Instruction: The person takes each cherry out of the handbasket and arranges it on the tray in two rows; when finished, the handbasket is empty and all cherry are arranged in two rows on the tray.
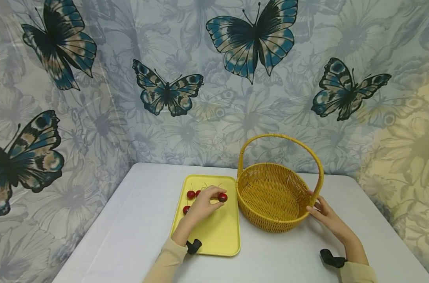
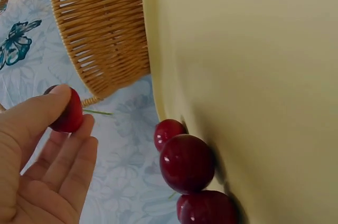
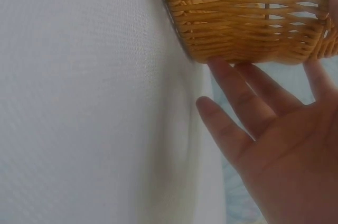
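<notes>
Risk noted: my left hand (image 1: 202,204) pinches one cherry (image 1: 222,197) between thumb and fingertips above the yellow tray (image 1: 219,236); slick skin could slip. My right hand (image 1: 325,214), fingers straight, steadies the wicker basket (image 1: 271,196), which could slide on the counter (image 1: 136,220).

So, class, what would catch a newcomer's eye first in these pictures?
The empty yellow wicker basket with a hoop handle stands mid-table, the right hand touching its rim with straight fingers. Beside it, on the flat yellow plastic tray, the left hand pinches one glossy red cherry.
</notes>
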`<action>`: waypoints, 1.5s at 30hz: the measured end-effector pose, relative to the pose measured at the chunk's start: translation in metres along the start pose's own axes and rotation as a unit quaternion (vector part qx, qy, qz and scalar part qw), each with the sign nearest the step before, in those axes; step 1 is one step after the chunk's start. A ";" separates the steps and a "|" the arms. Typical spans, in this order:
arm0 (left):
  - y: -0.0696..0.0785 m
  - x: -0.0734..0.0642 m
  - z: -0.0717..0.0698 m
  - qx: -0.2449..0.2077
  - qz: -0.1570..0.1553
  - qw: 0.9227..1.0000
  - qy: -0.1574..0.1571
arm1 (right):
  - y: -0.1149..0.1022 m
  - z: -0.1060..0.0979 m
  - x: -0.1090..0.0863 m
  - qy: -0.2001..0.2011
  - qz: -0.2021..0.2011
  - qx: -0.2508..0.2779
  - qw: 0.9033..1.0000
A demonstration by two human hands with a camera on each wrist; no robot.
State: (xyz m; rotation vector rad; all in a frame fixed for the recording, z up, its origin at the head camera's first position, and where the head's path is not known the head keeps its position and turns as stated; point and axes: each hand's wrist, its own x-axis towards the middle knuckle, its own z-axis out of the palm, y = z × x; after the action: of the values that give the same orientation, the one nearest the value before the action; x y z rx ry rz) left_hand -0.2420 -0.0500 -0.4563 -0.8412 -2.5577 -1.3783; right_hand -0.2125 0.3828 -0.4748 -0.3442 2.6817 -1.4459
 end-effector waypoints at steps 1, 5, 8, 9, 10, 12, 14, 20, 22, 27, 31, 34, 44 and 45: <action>-0.001 -0.001 0.000 0.011 -0.011 1.000 -0.005 | 0.000 0.000 0.000 0.001 0.003 -0.001 1.000; -0.006 -0.004 0.002 0.064 -0.039 0.997 -0.022 | 0.000 0.000 -0.003 -0.001 -0.002 0.007 1.000; -0.010 -0.005 0.003 0.091 -0.049 0.994 -0.029 | 0.000 0.000 -0.004 0.001 0.001 0.005 1.000; -0.010 -0.006 0.003 0.094 -0.053 0.994 -0.030 | 0.000 0.000 -0.004 -0.001 0.000 0.007 1.000; -0.011 -0.006 0.003 0.097 -0.056 0.993 -0.033 | 0.000 0.001 -0.003 -0.001 0.002 0.010 1.000; -0.012 -0.007 0.003 0.104 -0.061 0.992 -0.038 | 0.000 0.001 -0.003 0.000 0.008 0.013 1.000; -0.012 -0.007 0.003 0.118 -0.061 0.990 -0.043 | 0.000 0.001 -0.002 -0.001 0.011 0.021 1.000; -0.013 -0.008 0.004 0.173 -0.054 0.982 -0.053 | 0.000 0.002 -0.005 -0.002 0.004 0.014 1.000; -0.014 -0.009 0.004 0.179 -0.057 0.980 -0.057 | -0.001 0.002 -0.005 -0.004 0.008 0.018 1.000; -0.017 -0.010 0.006 0.182 -0.065 0.978 -0.078 | -0.002 0.002 -0.007 -0.009 0.019 0.033 0.999; -0.018 -0.009 0.008 0.178 -0.070 0.978 -0.083 | -0.004 0.001 -0.008 -0.012 0.021 0.039 0.999; -0.020 -0.010 0.008 0.177 -0.071 0.978 -0.084 | -0.004 0.002 -0.007 -0.014 0.021 0.043 0.999; -0.024 -0.011 0.009 0.172 -0.079 0.978 -0.093 | -0.002 0.003 -0.006 -0.014 0.022 0.043 0.999; -0.024 -0.011 0.009 0.172 -0.079 0.977 -0.093 | -0.002 0.002 -0.006 -0.015 0.022 0.043 0.999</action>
State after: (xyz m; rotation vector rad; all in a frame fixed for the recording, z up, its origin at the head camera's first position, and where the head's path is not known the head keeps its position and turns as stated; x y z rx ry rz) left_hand -0.2435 -0.0580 -0.4826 -0.7486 -2.9417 -0.8788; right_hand -0.2062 0.3810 -0.4747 -0.2971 2.5769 -1.5264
